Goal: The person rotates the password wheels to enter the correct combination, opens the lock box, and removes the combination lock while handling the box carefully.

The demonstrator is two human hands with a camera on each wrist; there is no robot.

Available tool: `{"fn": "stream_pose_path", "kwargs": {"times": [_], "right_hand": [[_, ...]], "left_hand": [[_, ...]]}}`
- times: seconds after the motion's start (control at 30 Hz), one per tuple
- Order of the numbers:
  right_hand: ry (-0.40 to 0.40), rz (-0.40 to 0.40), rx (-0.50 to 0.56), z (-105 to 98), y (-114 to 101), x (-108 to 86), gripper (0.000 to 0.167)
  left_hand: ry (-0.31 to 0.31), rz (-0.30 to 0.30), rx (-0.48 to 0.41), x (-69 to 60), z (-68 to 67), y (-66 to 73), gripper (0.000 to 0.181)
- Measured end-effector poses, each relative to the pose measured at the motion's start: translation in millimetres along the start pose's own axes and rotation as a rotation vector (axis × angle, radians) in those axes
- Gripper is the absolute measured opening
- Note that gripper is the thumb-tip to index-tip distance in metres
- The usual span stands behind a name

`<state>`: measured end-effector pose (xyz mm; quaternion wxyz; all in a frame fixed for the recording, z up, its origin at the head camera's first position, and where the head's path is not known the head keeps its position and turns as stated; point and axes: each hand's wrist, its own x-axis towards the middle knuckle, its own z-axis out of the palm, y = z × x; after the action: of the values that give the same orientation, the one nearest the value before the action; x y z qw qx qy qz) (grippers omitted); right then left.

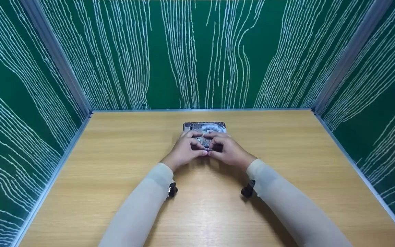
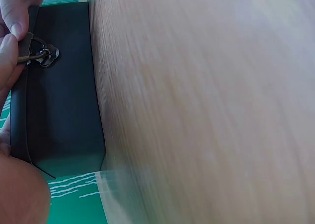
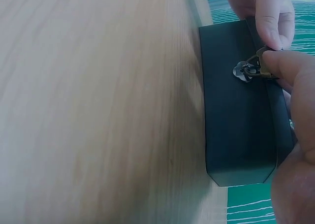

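Observation:
A dark box (image 3: 236,125) with a patterned top (image 1: 214,127) stands on the table, and both hands are at its front. On its front face a metal clasp plate (image 3: 239,72) holds the shackle of a small bronze-coloured padlock (image 2: 24,46). My left hand (image 1: 182,150) pinches the padlock from the left, thumb toward me. From the other side, my right hand (image 1: 231,151) pinches it as well, the two thumbs nearly meeting. Fingers of both hands lie over part of the lid. The fingertips hide much of the padlock's body, so whether its shackle is locked cannot be told.
The wooden tabletop (image 1: 204,212) spreads around the box. Green panels with white wavy lines (image 1: 211,68) rise behind and at both sides, joined by grey corner posts (image 1: 348,58). Each sleeved wrist carries a small black camera (image 1: 248,189).

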<state>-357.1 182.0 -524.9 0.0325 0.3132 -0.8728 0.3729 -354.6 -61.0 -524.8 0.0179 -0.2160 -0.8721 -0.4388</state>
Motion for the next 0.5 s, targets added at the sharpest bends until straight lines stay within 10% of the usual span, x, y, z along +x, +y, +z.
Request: {"fn": "stream_pose_path", "kwargs": {"times": [0.5], "right_hand": [[0.007, -0.020, -0.007, 0.8, 1.4, -0.8, 0.012]], "left_hand": [[-0.011, 0.003, -0.004, -1.4, -2.1, 1.2, 0.014]]}}
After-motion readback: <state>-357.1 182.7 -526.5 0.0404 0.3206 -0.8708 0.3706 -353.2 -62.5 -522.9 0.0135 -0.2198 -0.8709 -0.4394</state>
